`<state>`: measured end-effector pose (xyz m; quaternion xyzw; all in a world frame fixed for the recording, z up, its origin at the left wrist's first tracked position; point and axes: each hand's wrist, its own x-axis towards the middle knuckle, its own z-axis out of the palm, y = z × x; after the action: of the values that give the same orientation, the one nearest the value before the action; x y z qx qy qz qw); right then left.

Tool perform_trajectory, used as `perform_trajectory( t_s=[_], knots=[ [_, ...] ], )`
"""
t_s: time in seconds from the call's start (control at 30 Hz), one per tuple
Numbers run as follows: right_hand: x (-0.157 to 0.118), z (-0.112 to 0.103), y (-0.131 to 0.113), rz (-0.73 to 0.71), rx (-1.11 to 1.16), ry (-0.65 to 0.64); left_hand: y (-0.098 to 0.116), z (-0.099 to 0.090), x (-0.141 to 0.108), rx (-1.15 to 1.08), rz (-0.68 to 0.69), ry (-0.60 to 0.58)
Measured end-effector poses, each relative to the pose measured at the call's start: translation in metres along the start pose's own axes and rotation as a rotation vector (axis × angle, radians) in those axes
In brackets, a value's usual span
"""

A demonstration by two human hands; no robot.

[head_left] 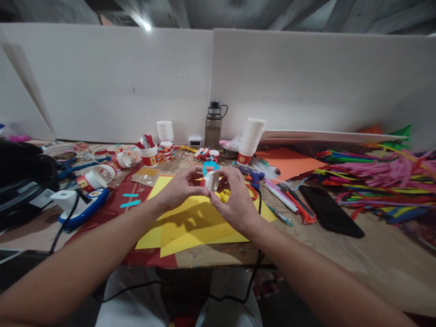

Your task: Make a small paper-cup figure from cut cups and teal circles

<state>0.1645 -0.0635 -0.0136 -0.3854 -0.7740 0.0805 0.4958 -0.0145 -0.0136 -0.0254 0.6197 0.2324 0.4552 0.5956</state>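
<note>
Both hands meet above the yellow paper sheets (190, 227) at the table's middle. Between them is a small white paper cup piece with a red band (211, 180), tipped so its open mouth faces me. My left hand (180, 187) grips it from the left with fingertips. My right hand (235, 200) pinches it from the right and below. A blue paper ring (208, 166) lies just behind the cup.
Cut red-and-white cups (98, 175) litter the left side beside a blue and white glue gun stand (80, 206). Two stacks of white cups (251, 138), a dark bottle (213, 125), orange paper (289, 164), a black phone (330, 211), pens, a cutter and many pipe cleaners (381, 175) fill the right.
</note>
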Motion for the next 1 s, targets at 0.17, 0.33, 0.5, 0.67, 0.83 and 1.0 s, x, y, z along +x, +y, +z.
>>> perform_trajectory(
  t_s=[0.17,0.33,0.5,0.67,0.83,1.0],
  knots=[
    [0.0012,-0.0009,-0.0006,-0.003,0.014,-0.001,-0.0024,-0.0006,-0.001,-0.001,0.0,0.007],
    [0.0015,-0.0019,-0.0019,-0.028,0.003,-0.005,-0.0032,-0.0002,-0.0007,-0.013,0.007,-0.008],
    [0.001,-0.0013,-0.0015,-0.015,0.012,-0.003,-0.0023,0.0016,0.0007,-0.02,0.031,-0.024],
    [0.0002,-0.0011,-0.0006,-0.025,-0.003,-0.007,-0.003,-0.0021,0.0004,0.018,0.018,-0.02],
    [-0.001,-0.0011,-0.0014,-0.043,0.004,0.003,0.0009,-0.0028,-0.0003,0.023,0.011,-0.059],
    [-0.0027,0.0017,0.0022,0.009,-0.044,0.021,0.0024,0.0031,-0.0032,0.057,-0.036,-0.077]
  ],
)
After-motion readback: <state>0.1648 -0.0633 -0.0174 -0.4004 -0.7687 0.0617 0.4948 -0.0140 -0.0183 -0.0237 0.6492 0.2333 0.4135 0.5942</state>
